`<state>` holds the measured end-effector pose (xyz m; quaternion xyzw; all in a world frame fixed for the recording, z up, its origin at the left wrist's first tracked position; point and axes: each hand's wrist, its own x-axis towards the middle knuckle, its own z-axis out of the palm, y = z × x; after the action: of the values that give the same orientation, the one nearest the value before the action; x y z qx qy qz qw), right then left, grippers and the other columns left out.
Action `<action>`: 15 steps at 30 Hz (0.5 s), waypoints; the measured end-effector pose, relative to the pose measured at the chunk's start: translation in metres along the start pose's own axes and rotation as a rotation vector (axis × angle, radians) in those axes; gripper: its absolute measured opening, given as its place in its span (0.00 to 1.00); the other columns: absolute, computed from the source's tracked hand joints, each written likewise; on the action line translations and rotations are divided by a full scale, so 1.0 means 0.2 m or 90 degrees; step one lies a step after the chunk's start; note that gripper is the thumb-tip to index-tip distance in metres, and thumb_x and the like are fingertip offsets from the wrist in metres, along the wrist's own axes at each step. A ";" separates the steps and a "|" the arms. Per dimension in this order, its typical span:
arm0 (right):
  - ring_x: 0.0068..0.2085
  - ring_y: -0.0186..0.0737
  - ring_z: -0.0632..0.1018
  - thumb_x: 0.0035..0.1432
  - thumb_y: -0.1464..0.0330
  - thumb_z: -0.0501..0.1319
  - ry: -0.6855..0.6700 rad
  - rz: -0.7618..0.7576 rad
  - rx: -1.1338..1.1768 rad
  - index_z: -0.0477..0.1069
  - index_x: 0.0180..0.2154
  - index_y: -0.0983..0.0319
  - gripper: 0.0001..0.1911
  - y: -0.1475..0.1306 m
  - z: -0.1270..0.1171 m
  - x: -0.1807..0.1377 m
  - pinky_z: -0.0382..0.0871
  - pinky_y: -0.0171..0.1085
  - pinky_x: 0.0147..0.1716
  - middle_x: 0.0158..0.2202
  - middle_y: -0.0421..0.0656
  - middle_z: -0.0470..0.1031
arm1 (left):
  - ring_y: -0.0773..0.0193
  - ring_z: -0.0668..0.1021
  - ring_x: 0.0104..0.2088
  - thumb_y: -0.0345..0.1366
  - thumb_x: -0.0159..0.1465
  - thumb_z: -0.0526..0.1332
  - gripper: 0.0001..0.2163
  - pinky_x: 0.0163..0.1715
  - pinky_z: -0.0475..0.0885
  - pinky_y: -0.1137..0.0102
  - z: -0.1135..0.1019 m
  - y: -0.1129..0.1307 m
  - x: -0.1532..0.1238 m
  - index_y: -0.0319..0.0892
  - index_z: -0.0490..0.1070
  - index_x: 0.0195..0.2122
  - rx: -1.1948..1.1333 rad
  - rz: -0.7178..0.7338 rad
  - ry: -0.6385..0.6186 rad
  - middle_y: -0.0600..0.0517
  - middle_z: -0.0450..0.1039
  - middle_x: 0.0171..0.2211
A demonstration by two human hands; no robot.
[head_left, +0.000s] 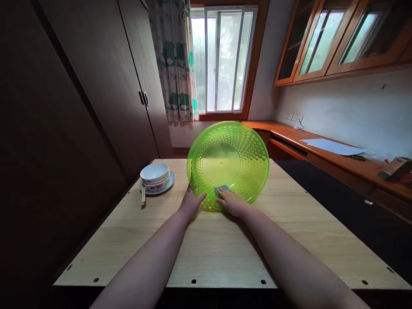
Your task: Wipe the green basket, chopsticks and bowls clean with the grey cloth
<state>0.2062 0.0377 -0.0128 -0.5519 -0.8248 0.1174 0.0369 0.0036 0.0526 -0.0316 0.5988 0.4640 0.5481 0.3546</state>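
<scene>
A large translucent green plastic basin (222, 163) is tipped up on the wooden table, its inside facing me. My left hand (192, 201) grips the basin's lower left rim, thumb on the inside and the other fingers mostly hidden behind the wall. With my right hand (232, 201) I press a small blue-grey sponge or cloth (222, 189) against the lower inner wall of the basin. Part of that cloth lies under my fingers.
Stacked white bowls (155, 174) stand on a plate (172, 179) at the table's left, with chopsticks (143, 194) beside them. Dark wardrobes (96, 77) line the left side. A brown desk (341, 165) with papers (334, 146) runs along the right wall.
</scene>
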 end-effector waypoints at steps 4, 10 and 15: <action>0.69 0.45 0.50 0.66 0.50 0.39 -0.025 -0.034 0.046 0.45 0.68 0.67 0.38 -0.03 0.00 -0.01 0.46 0.45 0.65 0.69 0.49 0.46 | 0.53 0.72 0.54 0.29 0.51 0.65 0.28 0.58 0.64 0.56 0.01 -0.01 0.00 0.42 0.63 0.55 -0.022 0.004 -0.002 0.45 0.70 0.52; 0.69 0.49 0.48 0.65 0.49 0.39 -0.023 0.149 -0.037 0.46 0.67 0.71 0.40 0.01 0.01 0.02 0.43 0.50 0.65 0.68 0.54 0.47 | 0.51 0.71 0.55 0.29 0.50 0.66 0.29 0.59 0.63 0.57 0.00 -0.01 0.00 0.42 0.63 0.55 -0.016 -0.011 0.008 0.45 0.70 0.53; 0.69 0.49 0.48 0.65 0.49 0.38 -0.020 0.155 -0.048 0.48 0.67 0.71 0.40 0.01 0.01 0.01 0.42 0.51 0.65 0.68 0.55 0.49 | 0.52 0.71 0.56 0.29 0.51 0.65 0.29 0.59 0.63 0.58 0.00 0.02 -0.01 0.43 0.63 0.55 -0.027 -0.012 -0.004 0.46 0.70 0.53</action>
<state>0.2071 0.0404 -0.0162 -0.6470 -0.7560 0.0987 -0.0116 0.0037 0.0504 -0.0290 0.5887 0.4568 0.5523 0.3738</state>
